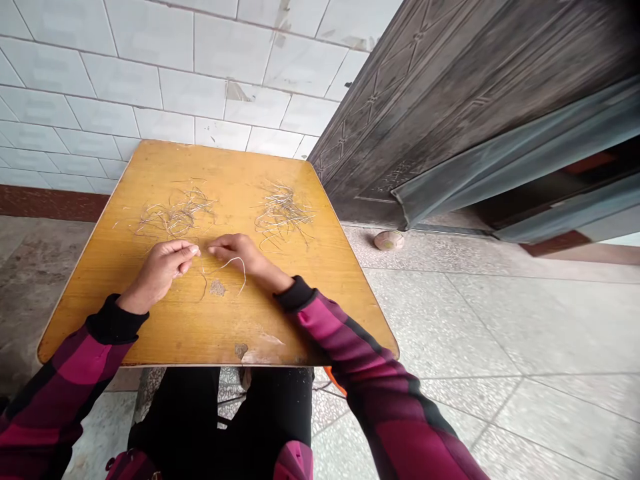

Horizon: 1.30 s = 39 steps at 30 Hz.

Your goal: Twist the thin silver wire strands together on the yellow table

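My left hand [163, 270] rests on the yellow wooden table [150, 327], its fingers pinched together at the tips. My right hand [239, 252] lies close beside it, also pinched, and a thin pale strand [239, 267] curves down from its fingers onto the table. The two sets of fingertips almost meet. Just beyond my left hand lies a loose pile of thin strands [173, 215]. A second pile of strands [283, 213] lies beyond my right hand, toward the far right of the table.
A white tiled wall [150, 73] stands behind the table. A dark carved door [450, 100] is at the right, with a small round stone-like object [389, 240] on the tiled floor by its foot. My dark-trousered legs are under the table's near edge.
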Each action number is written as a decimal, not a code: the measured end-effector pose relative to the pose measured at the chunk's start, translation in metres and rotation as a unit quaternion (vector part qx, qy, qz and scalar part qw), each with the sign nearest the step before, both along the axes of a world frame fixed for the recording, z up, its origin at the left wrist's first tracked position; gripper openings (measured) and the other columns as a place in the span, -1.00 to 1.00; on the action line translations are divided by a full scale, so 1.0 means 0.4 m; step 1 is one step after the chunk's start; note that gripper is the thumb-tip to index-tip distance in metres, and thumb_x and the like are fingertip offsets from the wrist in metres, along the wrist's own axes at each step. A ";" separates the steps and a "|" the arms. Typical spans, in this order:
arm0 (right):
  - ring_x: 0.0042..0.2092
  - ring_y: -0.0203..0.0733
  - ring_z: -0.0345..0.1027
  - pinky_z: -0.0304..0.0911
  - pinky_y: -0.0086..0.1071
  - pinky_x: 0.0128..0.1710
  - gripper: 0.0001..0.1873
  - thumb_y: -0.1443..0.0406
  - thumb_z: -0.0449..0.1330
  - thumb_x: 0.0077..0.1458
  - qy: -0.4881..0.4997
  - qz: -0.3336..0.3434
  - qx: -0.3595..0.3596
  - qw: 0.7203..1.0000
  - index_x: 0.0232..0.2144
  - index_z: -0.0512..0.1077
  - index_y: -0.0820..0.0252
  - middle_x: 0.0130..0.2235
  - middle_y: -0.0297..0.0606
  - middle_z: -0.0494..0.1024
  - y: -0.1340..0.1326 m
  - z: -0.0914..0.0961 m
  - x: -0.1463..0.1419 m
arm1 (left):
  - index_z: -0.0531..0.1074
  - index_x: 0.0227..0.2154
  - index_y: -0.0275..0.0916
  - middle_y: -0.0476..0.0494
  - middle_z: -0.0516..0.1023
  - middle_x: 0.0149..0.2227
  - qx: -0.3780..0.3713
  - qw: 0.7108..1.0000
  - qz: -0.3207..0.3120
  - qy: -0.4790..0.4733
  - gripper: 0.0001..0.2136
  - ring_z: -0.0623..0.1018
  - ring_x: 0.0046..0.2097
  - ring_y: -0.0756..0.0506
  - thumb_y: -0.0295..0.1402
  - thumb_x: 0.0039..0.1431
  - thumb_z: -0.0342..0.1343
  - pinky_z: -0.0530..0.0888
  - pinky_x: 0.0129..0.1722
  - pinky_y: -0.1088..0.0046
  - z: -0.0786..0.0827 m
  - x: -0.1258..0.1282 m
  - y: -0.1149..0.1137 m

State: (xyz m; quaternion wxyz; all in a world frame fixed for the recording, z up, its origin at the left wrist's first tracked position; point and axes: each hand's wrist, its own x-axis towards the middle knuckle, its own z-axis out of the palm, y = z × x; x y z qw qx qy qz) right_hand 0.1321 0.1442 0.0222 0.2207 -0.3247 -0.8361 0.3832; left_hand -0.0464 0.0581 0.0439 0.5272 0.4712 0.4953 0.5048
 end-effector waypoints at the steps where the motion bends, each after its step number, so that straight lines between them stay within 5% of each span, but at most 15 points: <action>1: -0.49 -0.37 0.11 0.06 -0.45 -0.48 -0.53 0.04 0.05 0.23 0.023 -0.018 -0.056 0.998 -0.45 0.47 0.32 -0.55 -0.39 0.31 -0.010 0.005 0.039 | 0.37 -0.60 -0.27 0.09 0.21 -0.69 -0.002 1.000 -0.012 0.013 -0.76 0.14 -0.62 0.11 -0.24 0.05 0.17 0.03 -0.60 0.53 -0.001 0.008 -0.002; 3: -0.53 -0.40 0.06 0.00 -0.47 -0.52 -0.49 -0.04 0.07 0.18 0.063 -0.039 -0.138 0.988 -0.40 0.49 0.31 -0.59 -0.43 0.28 -0.040 0.015 0.107 | 0.37 -0.61 -0.27 0.09 0.21 -0.70 -0.003 0.998 -0.040 0.040 -0.75 0.14 -0.62 0.10 -0.24 0.05 0.17 0.05 -0.59 0.53 -0.002 0.028 -0.007; 8: -0.53 -0.42 0.16 0.04 -0.52 -0.56 -0.50 -0.05 0.31 -0.07 0.053 0.030 -0.283 0.957 -0.32 0.54 0.29 -0.48 -0.34 0.49 -0.119 0.021 0.180 | 0.31 -0.68 -0.27 0.06 0.25 -0.69 -0.008 0.992 -0.118 0.051 -0.67 0.19 -0.61 0.09 -0.19 0.07 0.16 0.10 -0.59 0.53 -0.015 0.068 -0.010; 16: -0.55 -0.46 0.22 0.10 -0.56 -0.59 -0.58 0.02 0.37 -0.11 0.100 -0.026 -0.319 0.942 -0.40 0.52 0.29 -0.54 -0.39 0.46 -0.140 -0.004 0.211 | 0.51 -0.41 -0.35 -0.21 0.54 -0.50 -0.057 0.993 -0.103 -0.021 -0.61 0.13 -0.64 0.13 -0.04 0.04 0.19 -0.04 -0.66 0.52 -0.019 0.040 0.002; 22: -0.59 -0.48 0.25 0.14 -0.59 -0.62 -0.62 0.08 0.38 -0.06 0.130 -0.019 -0.358 0.924 -0.37 0.50 0.29 -0.54 -0.41 0.48 -0.146 -0.002 0.224 | 0.53 -0.42 -0.31 -0.09 0.50 -0.52 -0.056 0.986 -0.140 0.073 -0.77 0.19 -0.60 0.11 -0.20 0.04 0.21 0.06 -0.61 0.55 -0.022 0.031 0.000; 26: -0.50 -0.41 0.39 0.28 -0.54 -0.55 -0.63 0.07 0.30 0.06 0.211 0.052 -0.377 0.901 -0.23 0.51 0.26 -0.42 -0.30 0.57 -0.155 0.013 0.231 | 0.47 -0.52 -0.30 -0.03 0.41 -0.58 -0.027 0.986 -0.118 0.116 -0.74 0.19 -0.60 0.09 -0.18 0.09 0.15 0.08 -0.60 0.54 -0.030 0.048 -0.002; 30: -0.33 -0.33 0.47 0.40 -0.45 -0.40 -0.68 0.13 0.25 0.14 0.240 0.124 -0.302 0.914 -0.12 0.51 0.19 -0.20 -0.20 0.58 -0.168 0.031 0.221 | 0.45 -0.55 -0.28 -0.02 0.41 -0.58 -0.008 0.977 -0.156 0.143 -0.70 0.25 -0.57 0.06 -0.16 0.14 0.10 0.16 -0.56 0.52 -0.041 0.087 -0.010; 34: -0.27 -0.34 0.41 0.38 -0.40 -0.22 -0.78 0.20 0.23 0.17 0.208 0.121 -0.088 0.967 -0.17 0.55 0.15 -0.27 -0.27 0.54 -0.183 0.047 0.204 | 0.44 -0.57 -0.27 0.00 0.40 -0.57 0.036 0.964 -0.201 0.168 -0.72 0.34 -0.49 0.03 -0.18 0.12 0.12 0.25 -0.46 0.51 -0.059 0.130 -0.022; 39: -0.15 -0.25 0.39 0.36 -0.33 -0.14 -0.75 0.20 0.11 0.27 0.135 0.089 0.106 0.981 -0.12 0.51 0.15 -0.20 -0.20 0.48 -0.195 0.053 0.203 | 0.38 -0.60 -0.27 0.05 0.31 -0.61 0.008 0.966 -0.220 0.138 -0.67 0.24 -0.56 0.07 -0.13 0.14 0.09 0.17 -0.55 0.53 -0.065 0.151 -0.032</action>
